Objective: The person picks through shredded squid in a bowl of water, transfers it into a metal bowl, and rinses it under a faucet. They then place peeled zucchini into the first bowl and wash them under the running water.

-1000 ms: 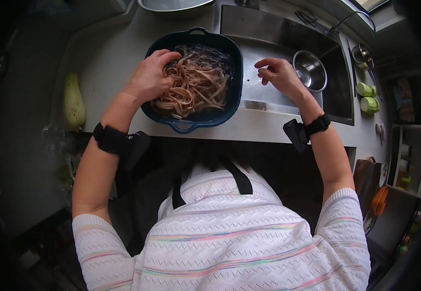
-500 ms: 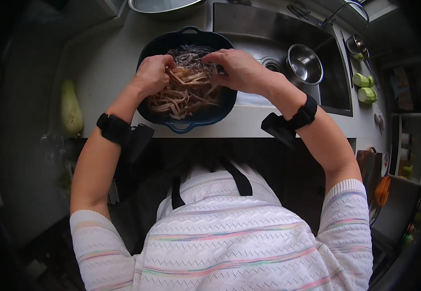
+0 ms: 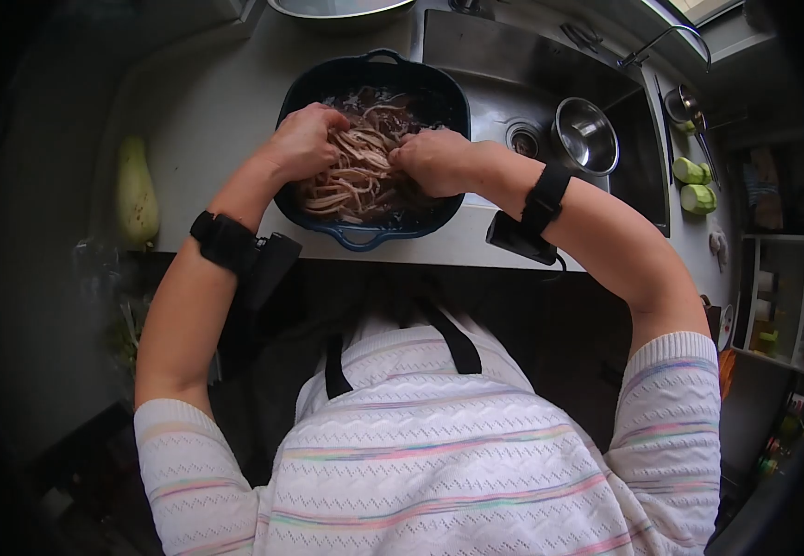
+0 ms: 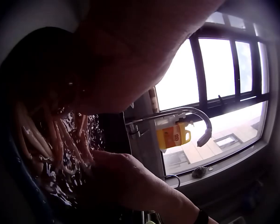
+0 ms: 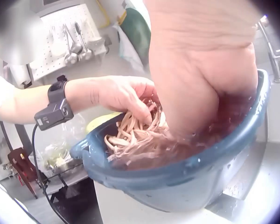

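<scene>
A blue handled basin (image 3: 358, 239) at the counter's edge holds water and a tangle of pale brown strips (image 3: 356, 185). At the tangle's left side, the left hand (image 3: 305, 142) grips some strips, its thumb pressed against them in the right wrist view. Opposite it, the right hand (image 3: 434, 161) reaches into the basin with its fingers down among the strips and water. Those fingertips are hidden in the right wrist view, where the palm and heel of the hand (image 5: 200, 88) fill the upper middle. In the left wrist view strips (image 4: 60, 140) hang beside wet, glinting water.
Right of the basin is a steel sink (image 3: 504, 111) with a metal bowl (image 3: 585, 137) and a faucet (image 3: 666, 39). A pale green gourd (image 3: 137, 193) lies on the counter at left, cut green pieces (image 3: 698, 198) at right. Behind the basin stands a large metal basin (image 3: 342, 9).
The right hand has come from over the sink leftward into the basin and down among the strips. The left hand has stayed at the basin's left side, its fingers now lower in the strips.
</scene>
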Demonstrator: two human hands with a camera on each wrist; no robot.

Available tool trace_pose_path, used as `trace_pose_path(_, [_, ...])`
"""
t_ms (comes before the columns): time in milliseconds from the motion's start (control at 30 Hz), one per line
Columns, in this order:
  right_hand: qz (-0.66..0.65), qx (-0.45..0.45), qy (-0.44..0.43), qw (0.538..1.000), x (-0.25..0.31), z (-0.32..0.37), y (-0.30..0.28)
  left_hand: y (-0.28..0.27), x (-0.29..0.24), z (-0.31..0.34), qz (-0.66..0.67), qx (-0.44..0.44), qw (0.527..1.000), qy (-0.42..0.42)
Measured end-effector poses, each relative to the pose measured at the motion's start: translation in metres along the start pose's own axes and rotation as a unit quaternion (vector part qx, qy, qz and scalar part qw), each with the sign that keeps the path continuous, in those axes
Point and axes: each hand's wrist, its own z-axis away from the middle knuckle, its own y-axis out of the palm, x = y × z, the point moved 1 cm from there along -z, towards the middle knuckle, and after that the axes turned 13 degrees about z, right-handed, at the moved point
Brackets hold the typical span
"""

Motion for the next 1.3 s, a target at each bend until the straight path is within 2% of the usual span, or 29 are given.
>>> trace_pose_path(67, [-0.006, 0.01, -0.008, 1.0, -0.003, 0.008, -0.004, 0.001, -0.002, 0.0, -0.022, 0.005, 1.0, -0.003])
trace_pose_path(133, [-0.07, -0.09, -0.033, 0.993, -0.01, 0.011, -0.011, 0.0, -0.005, 0.001, -0.012, 0.002, 1.0, 0.001])
trace_pose_path(167, [-0.071, -0.09, -0.032, 0.993, -0.012, 0.01, -0.015, -0.001, -0.005, 0.003, -0.003, -0.003, 1.0, 0.004])
trace_pose_path(233, [-0.126, -0.099, 0.082, 0.984, -0.017, 0.005, -0.029, 0.001, -0.004, 0.006, -0.01, -0.004, 1.0, 0.009])
trace_pose_path(267, [-0.127, -0.099, 0.083, 0.983, -0.021, -0.003, -0.025, 0.002, -0.004, 0.007, -0.017, -0.006, 1.0, 0.013])
trace_pose_path(333, [-0.189, -0.175, 0.093, 0.962, -0.025, -0.021, -0.018, 0.003, -0.003, 0.007, -0.02, -0.001, 1.0, 0.014])
trace_pose_path(400, [-0.192, -0.152, 0.116, 0.963, -0.021, -0.031, -0.013, 0.004, -0.002, 0.008, -0.022, 0.004, 1.0, 0.015])
trace_pose_path(467, [-0.168, -0.101, 0.102, 0.975, -0.016, -0.037, -0.008, 0.004, -0.001, 0.008, -0.001, -0.004, 1.0, 0.017])
trace_pose_path(533, [-0.163, -0.118, 0.105, 0.974, -0.018, -0.04, -0.012, 0.001, -0.006, 0.009, -0.014, -0.02, 0.999, 0.021])
trace_pose_path(600, [-0.192, -0.138, 0.037, 0.971, -0.028, -0.034, -0.02, 0.004, -0.006, 0.01, -0.023, -0.04, 0.999, 0.02])
trace_pose_path(633, [-0.155, -0.187, 0.014, 0.97, -0.029, -0.029, -0.026, 0.005, -0.005, 0.011, -0.028, -0.096, 0.993, 0.066])
trace_pose_path(667, [-0.153, -0.187, 0.012, 0.97, -0.031, -0.021, -0.032, 0.006, -0.005, 0.011, -0.034, -0.152, 0.981, 0.113])
trace_pose_path(700, [-0.237, -0.139, 0.013, 0.961, -0.03, -0.01, -0.041, 0.006, -0.007, 0.011, -0.034, -0.155, 0.981, 0.114])
trace_pose_path(733, [-0.319, -0.09, 0.015, 0.943, -0.029, -0.003, -0.045, 0.006, -0.01, 0.01, 0.001, -0.156, 0.978, 0.136])
trace_pose_path(767, [-0.342, -0.076, 0.02, 0.937, -0.029, -0.001, -0.045, 0.006, -0.012, 0.01, 0.036, -0.157, 0.974, 0.157])
trace_pose_path(800, [-0.34, -0.075, 0.018, 0.937, -0.029, 0.003, -0.044, 0.006, -0.012, 0.009, 0.036, -0.159, 0.974, 0.156])
trace_pose_path(867, [-0.395, -0.089, 0.014, 0.914, -0.026, 0.01, -0.044, 0.008, -0.011, 0.007, 0.173, -0.079, 0.971, 0.143])
trace_pose_path(900, [-0.396, -0.089, 0.014, 0.914, -0.027, 0.011, -0.041, 0.008, -0.01, 0.007, 0.173, -0.079, 0.971, 0.142])
trace_pose_path(967, [-0.456, -0.084, 0.001, 0.886, -0.027, 0.013, -0.032, 0.012, -0.009, 0.009, 0.38, -0.05, 0.92, 0.078])
trace_pose_path(1067, [-0.491, -0.057, -0.001, 0.869, -0.022, 0.025, -0.035, 0.012, -0.017, 0.019, 0.399, -0.058, 0.911, 0.081])
trace_pose_path(1100, [-0.489, -0.057, -0.005, 0.87, -0.025, 0.023, -0.032, 0.012, -0.022, 0.022, 0.398, -0.063, 0.912, 0.08])
trace_pose_path(1167, [-0.532, -0.086, -0.053, 0.841, -0.028, 0.019, -0.021, 0.011, -0.033, 0.031, 0.336, -0.085, 0.934, 0.083])
trace_pose_path(1200, [-0.533, -0.089, -0.055, 0.839, -0.029, 0.02, -0.021, 0.012, -0.039, 0.034, 0.333, -0.084, 0.936, 0.084])
trace_pose_path(1267, [-0.517, -0.098, -0.053, 0.849, -0.028, 0.022, -0.022, 0.013, -0.053, 0.038, 0.196, -0.123, 0.967, 0.106])
trace_pose_path(1300, [-0.522, -0.108, -0.059, 0.844, -0.028, 0.022, -0.021, 0.015, -0.058, 0.039, 0.194, -0.124, 0.967, 0.108])
